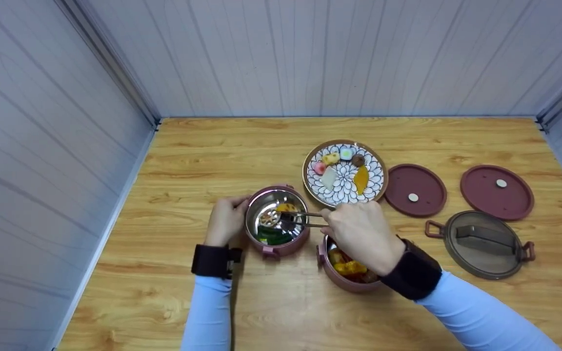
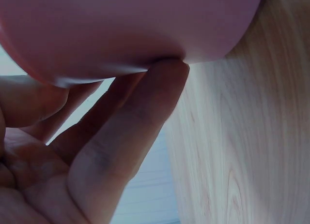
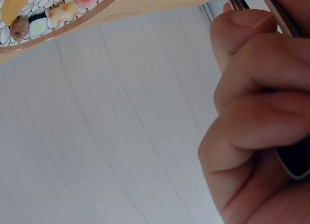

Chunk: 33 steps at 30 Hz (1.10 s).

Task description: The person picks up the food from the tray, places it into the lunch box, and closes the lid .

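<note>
My left hand (image 1: 225, 222) rests its fingertips against the left outer wall of a pink steel-lined pot (image 1: 302, 242); in the left wrist view its fingers (image 2: 140, 108) lie fairly straight on the wall. With my right hand (image 1: 359, 234) I grip metal tongs (image 1: 310, 225), their dark tips inside this pot. At the tips is a lotus root slice (image 1: 269, 218); whether they pinch it I cannot tell. A yellow-orange piece (image 1: 287, 208) and a dark green piece (image 1: 273, 235) lie in the pot. Below my right hand stands a second pink pot (image 1: 344, 282), partly hidden, holding yellow and brown food pieces (image 1: 350, 268).
Behind the pots, a patterned plate (image 1: 344, 183) carries several food pieces. To its right lie two maroon lids (image 1: 410, 183), (image 1: 491, 195) and a grey see-through lid (image 1: 481, 256) with pink handles. Pale panel walls (image 1: 271, 58) bound the wooden table (image 1: 183, 161).
</note>
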Motion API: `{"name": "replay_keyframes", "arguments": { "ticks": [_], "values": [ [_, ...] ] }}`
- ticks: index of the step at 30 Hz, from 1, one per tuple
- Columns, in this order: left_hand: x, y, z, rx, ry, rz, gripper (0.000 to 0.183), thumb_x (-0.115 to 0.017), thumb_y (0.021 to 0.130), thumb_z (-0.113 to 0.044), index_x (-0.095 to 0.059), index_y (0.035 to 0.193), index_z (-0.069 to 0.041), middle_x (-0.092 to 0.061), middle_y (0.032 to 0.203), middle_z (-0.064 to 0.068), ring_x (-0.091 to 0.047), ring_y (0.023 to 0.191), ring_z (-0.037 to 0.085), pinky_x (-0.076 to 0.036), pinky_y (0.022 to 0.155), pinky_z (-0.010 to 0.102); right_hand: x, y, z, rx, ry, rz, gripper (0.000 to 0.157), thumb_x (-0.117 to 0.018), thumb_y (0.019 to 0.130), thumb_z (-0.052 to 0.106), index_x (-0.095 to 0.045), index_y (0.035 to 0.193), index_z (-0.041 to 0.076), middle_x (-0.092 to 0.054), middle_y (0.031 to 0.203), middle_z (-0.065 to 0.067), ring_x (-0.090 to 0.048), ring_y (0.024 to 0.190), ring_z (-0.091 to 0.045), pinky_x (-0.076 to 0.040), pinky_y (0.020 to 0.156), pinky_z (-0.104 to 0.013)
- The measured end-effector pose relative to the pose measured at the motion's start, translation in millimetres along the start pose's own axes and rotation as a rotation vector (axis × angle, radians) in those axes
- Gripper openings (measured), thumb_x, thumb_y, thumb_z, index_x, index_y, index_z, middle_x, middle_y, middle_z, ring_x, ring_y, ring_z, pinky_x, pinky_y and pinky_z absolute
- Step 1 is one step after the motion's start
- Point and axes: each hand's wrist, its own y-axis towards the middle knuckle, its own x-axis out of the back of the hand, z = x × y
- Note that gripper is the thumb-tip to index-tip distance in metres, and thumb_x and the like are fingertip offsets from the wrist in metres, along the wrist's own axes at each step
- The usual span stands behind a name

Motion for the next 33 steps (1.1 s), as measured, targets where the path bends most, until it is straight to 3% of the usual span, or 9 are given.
{"name": "replay_keyframes", "arguments": {
  "ticks": [7,10,14,17,23,24,28,33],
  "values": [
    [0.2,0.0,-0.4,0.051,0.021,0.013,0.024,-0.060,0.098,-0.006,-0.070,0.116,0.005,-0.068,0.117,0.021,-0.060,0.117,0.034,-0.045,0.102,0.045,9.7,-2,-4,-0.079,0.069,0.102,0.028,-0.082,0.080,0.038,-0.068,0.083,0.015,-0.059,0.060,0.001,-0.056,0.049,-0.022,-0.039,0.039,-0.036],
    [0.3,0.2,-0.8,0.042,0.022,0.008,0.024,-0.060,0.097,-0.005,-0.070,0.116,0.006,-0.068,0.116,0.021,-0.061,0.116,0.034,-0.045,0.102,0.045,16.4,-6,-12,-0.147,0.127,0.143,0.029,-0.079,0.083,0.040,-0.076,0.100,0.017,-0.063,0.065,0.001,-0.058,0.054,-0.022,-0.038,0.040,-0.035],
    [0.1,0.2,-0.3,0.039,0.010,0.007,0.023,-0.060,0.097,-0.005,-0.070,0.115,0.005,-0.068,0.116,0.021,-0.061,0.116,0.034,-0.046,0.101,0.045,24.6,-17,-27,-0.255,0.232,0.168,0.043,-0.075,0.086,0.044,-0.072,0.122,0.021,-0.060,0.063,0.002,-0.052,0.053,-0.017,-0.036,0.042,-0.032],
    [0.0,0.2,0.9,0.038,0.004,0.006,0.024,-0.060,0.097,-0.004,-0.070,0.116,0.006,-0.068,0.116,0.021,-0.061,0.115,0.034,-0.046,0.101,0.045,25.8,-31,-44,-0.347,0.320,0.127,0.046,-0.074,0.087,0.045,-0.070,0.126,0.021,-0.058,0.062,0.000,-0.043,0.049,-0.013,-0.032,0.041,-0.030],
    [0.0,-0.1,0.2,0.037,0.005,0.009,0.024,-0.059,0.097,-0.004,-0.070,0.116,0.006,-0.068,0.116,0.021,-0.061,0.116,0.034,-0.046,0.101,0.045,8.7,-71,-77,-0.509,0.419,-0.081,0.049,-0.073,0.088,0.044,-0.070,0.127,0.015,-0.044,0.055,0.003,-0.024,0.041,-0.008,-0.021,0.036,-0.027],
    [0.1,-0.1,-0.2,0.041,0.002,0.010,0.024,-0.059,0.097,-0.004,-0.070,0.117,0.006,-0.068,0.117,0.021,-0.061,0.116,0.034,-0.046,0.102,0.045,4.5,-77,-81,-0.545,0.430,-0.098,0.049,-0.073,0.089,0.044,-0.069,0.127,0.014,-0.047,0.056,0.002,-0.025,0.041,-0.009,-0.021,0.036,-0.028],
    [-0.7,0.1,-0.6,0.036,-0.005,0.016,0.024,-0.059,0.097,-0.004,-0.070,0.116,0.006,-0.068,0.116,0.021,-0.060,0.116,0.034,-0.045,0.102,0.045,-14.4,-93,-96,-0.675,0.426,-0.120,0.053,-0.072,0.089,0.047,-0.068,0.129,0.013,-0.051,0.058,-0.006,-0.030,0.044,-0.015,-0.023,0.040,-0.032],
    [-0.6,0.7,0.0,0.017,0.016,0.005,0.023,-0.059,0.097,-0.004,-0.071,0.115,0.006,-0.069,0.114,0.021,-0.062,0.114,0.033,-0.046,0.101,0.045,-34.0,-96,-104,-0.757,0.353,-0.087,0.057,-0.074,0.087,0.046,-0.066,0.131,0.009,-0.056,0.062,-0.018,-0.036,0.044,-0.020,-0.026,0.039,-0.035]
  ]
}}
